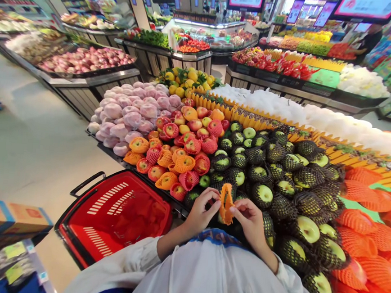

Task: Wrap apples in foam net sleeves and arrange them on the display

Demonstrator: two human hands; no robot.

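An orange foam fruit net [226, 204] is stretched upright between my two hands, just in front of my body. My left hand [206, 207] pinches its left edge with thumb and fingers. On the other side, my right hand [249, 217] pinches the right edge. Both hands are held over the near edge of the fruit display. Green apples [262, 194] in black foam nets lie right beyond and beside my right hand. Red apples [188, 180] in pink and orange nets are piled beyond my left hand.
A red shopping basket [109, 212] with a black handle stands at the left, against the display. Wrapped pink fruit [130, 114] is heaped at the display's left corner. Fruit in orange-red nets [360, 245] lies at the right. Yellow lemons [187, 80] and white-wrapped produce [286, 108] are farther back.
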